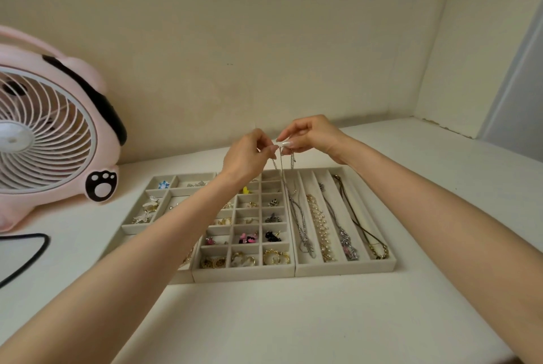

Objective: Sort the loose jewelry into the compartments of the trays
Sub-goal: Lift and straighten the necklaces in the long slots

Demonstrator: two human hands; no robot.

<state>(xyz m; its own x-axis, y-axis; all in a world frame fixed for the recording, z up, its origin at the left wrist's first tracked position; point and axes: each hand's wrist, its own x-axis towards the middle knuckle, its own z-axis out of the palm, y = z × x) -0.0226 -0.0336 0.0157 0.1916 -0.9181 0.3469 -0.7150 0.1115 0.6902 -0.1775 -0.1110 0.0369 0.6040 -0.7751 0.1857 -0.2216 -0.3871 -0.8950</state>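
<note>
Silver chain (281, 171) hangs pinched between left hand (248, 155) and right hand (310, 134), over the right tray (346, 271), leftmost long slot; lower it slowly, straight, clear of the necklace (301, 228) lying there.

Two hands (245, 158), one fan (47, 128), one cable (32, 255), four necklaces (318, 222).

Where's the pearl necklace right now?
Head view, rightmost tray: the pearl necklace lies in the second long slot from the left, between the silver necklace and the pink-charmed necklace.

White table (264, 319): trays (343, 270), pink fan (44, 134), cable (41, 249)
</note>
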